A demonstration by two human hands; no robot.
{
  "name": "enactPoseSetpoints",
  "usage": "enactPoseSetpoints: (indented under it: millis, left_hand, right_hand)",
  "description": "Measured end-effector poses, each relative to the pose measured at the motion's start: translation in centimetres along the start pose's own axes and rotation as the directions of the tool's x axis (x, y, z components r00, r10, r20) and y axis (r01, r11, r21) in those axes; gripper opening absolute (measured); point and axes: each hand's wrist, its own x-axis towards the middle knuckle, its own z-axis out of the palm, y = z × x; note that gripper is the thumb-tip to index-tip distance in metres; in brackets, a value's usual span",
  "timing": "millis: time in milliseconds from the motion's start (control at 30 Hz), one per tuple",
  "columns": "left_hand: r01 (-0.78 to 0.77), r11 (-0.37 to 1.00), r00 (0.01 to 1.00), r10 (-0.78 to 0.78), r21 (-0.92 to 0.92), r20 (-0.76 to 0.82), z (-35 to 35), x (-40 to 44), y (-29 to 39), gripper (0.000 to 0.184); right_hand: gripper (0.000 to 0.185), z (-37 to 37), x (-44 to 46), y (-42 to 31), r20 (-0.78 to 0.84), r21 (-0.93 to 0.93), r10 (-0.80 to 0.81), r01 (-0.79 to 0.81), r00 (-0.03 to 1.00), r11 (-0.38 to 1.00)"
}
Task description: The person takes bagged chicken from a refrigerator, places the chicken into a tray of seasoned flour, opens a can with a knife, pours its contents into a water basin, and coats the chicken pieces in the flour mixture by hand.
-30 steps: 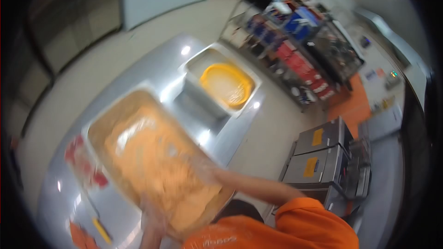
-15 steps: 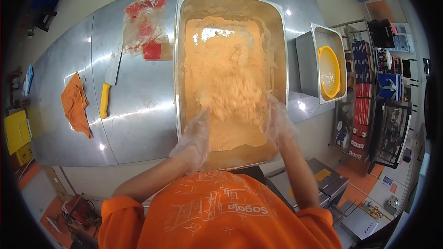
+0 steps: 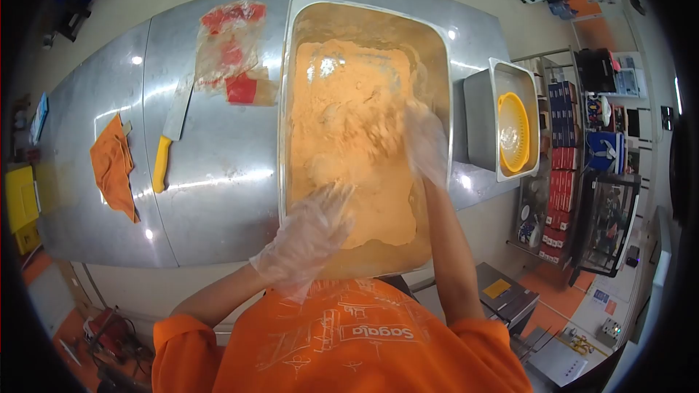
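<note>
A deep metal pan (image 3: 440, 196) holds a broad layer of orange powder (image 3: 378, 211), with a loose, stirred patch around its middle. My left hand (image 3: 309, 229), in a clear plastic glove, lies palm down over the near left part of the powder, fingers stretched out. Along the pan's right side, my right hand (image 3: 427, 145), gloved too, reaches into the powder. Its fingers are smeared by motion, so their pose is unclear. Bits of powder beside it are blurred as well.
Left of the pan on the steel table (image 3: 218, 218) lie a red-printed plastic bag (image 3: 231, 47), a yellow-handled knife (image 3: 162, 164) and an orange cloth (image 3: 115, 167). To the right, a smaller metal pan (image 3: 480, 120) holds a yellow strainer (image 3: 513, 131). Shelving (image 3: 564, 153) stands beyond.
My right hand has moved farther up the pan's right side. My left hand has turned palm down and come inward over the powder. The airborne powder between the hands has mostly fallen back.
</note>
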Motion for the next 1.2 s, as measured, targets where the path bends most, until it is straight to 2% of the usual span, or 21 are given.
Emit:
enactPoseSetpoints:
  millis: [33,100,167,267,400,467,500,567,600,667,700,800,833,900,933,1000,1033,1067,1100,1167,1200]
  left_hand:
    - [-0.255,0.926,0.964,0.265,0.278,0.001,-0.5,-0.2,-0.6,0.046]
    - [-0.501,0.689,0.836,0.543,0.524,0.084,-1.4,-0.3,-1.4,0.044]
    - [-0.471,0.785,0.878,0.461,0.402,0.127,-1.7,-0.5,-1.3,0.045]
    - [-0.403,0.804,0.86,0.496,0.438,-0.118,0.6,-0.3,-1.7,0.042]
    - [-0.399,0.774,0.817,0.544,0.491,-0.193,1.4,0.7,-2.4,0.038]
    - [-0.309,0.893,0.899,0.387,0.327,-0.207,1.5,0.9,-2.4,0.042]
    - [-0.317,0.888,0.895,0.396,0.333,-0.206,1.3,1.1,-2.2,0.042]
    - [-0.417,0.789,0.802,0.553,0.452,-0.226,1.1,1.4,-1.9,0.041]
    - [-0.414,0.792,0.801,0.551,0.449,-0.234,1.2,1.1,-1.4,0.041]
    - [-0.299,0.878,0.88,0.405,0.373,-0.248,0.9,0.5,-0.2,0.043]
    - [-0.317,0.868,0.876,0.422,0.383,-0.231,1.0,0.7,-0.1,0.043]
    - [-0.18,0.828,0.896,0.361,0.531,-0.259,2.3,2.1,-3.4,0.054]
    - [-0.128,0.835,0.952,0.255,0.536,-0.17,3.5,3.3,-8.2,0.057]
    - [-0.075,0.832,0.983,0.154,0.549,-0.099,3.0,5.1,-10.4,0.059]
    - [0.012,0.939,0.994,-0.048,0.343,0.097,2.2,5.9,-9.8,0.061]
    - [0.14,0.977,0.924,-0.187,0.159,0.334,2.0,7.5,-8.1,0.064]
    - [0.448,0.893,0.872,-0.447,0.044,0.199,3.0,7.6,-6.3,0.064]
    - [0.691,0.715,0.722,-0.685,-0.104,0.095,3.8,7.4,-4.7,0.064]
    - [0.687,0.723,0.727,-0.681,-0.078,0.093,4.1,7.2,-3.4,0.064]
    - [0.796,0.606,0.606,-0.795,0.009,-0.023,4.1,7.0,-0.9,0.066]
    - [0.791,0.611,0.612,-0.791,0.028,-0.029,4.2,6.4,0.4,0.066]
  right_hand:
    - [0.047,2.5,2.6,0.5,0.095,0.097,0.026,-0.035,0.995,0.995]
    - [0.043,7.3,6.8,0.7,0.214,0.224,0.002,-0.051,0.977,0.973]
    - [0.034,10.5,7.0,-2.6,0.141,0.319,-0.186,0.133,0.972,0.938]
    - [0.026,10.3,5.5,-6.0,0.08,0.468,-0.411,0.329,0.908,0.82]
    - [0.029,9.4,2.3,-7.4,0.303,0.61,-0.593,0.326,0.746,0.722]
    - [0.032,13.9,0.5,-6.5,0.345,0.573,-0.589,0.332,0.731,0.749]
    - [0.032,14.5,0.2,-5.2,0.339,0.569,-0.584,0.334,0.737,0.752]
    - [0.032,14.7,-2.0,-2.4,0.022,0.453,-0.464,0.405,0.886,0.794]
    - [0.032,14.4,-2.9,-1.3,0.03,0.44,-0.369,0.319,0.929,0.839]
    - [0.032,11.8,-3.3,-0.2,0.197,0.439,-0.229,0.123,0.953,0.89]
    - [0.031,10.8,-3.8,-0.2,0.246,0.44,-0.203,0.077,0.948,0.895]
    - [0.031,11.3,-7.6,-2.4,0.25,0.538,-0.222,0.055,0.943,0.841]
    - [0.031,11.3,-8.5,-3.2,0.246,0.569,-0.239,0.059,0.939,0.82]
    - [0.031,10.9,-8.8,-3.6,0.278,0.573,-0.231,0.032,0.932,0.819]
    - [0.031,10.4,-8.5,-3.1,0.298,0.554,-0.201,0.003,0.933,0.833]
    - [0.031,9.7,-7.9,-1.5,0.341,0.486,-0.127,-0.059,0.932,0.872]
    - [0.032,9.7,-8.0,-0.9,0.353,0.466,-0.095,-0.087,0.931,0.88]
    - [0.032,9.9,-8.7,-0.6,0.357,0.458,-0.073,-0.106,0.931,0.883]
    - [0.032,10.3,-9.7,-0.8,0.353,0.467,-0.056,-0.125,0.934,0.875]
    - [0.032,11.0,-11.9,-1.6,0.342,0.496,-0.021,-0.161,0.94,0.853]
    - [0.033,11.3,-12.8,-2.0,0.34,0.506,-0.004,-0.179,0.941,0.844]
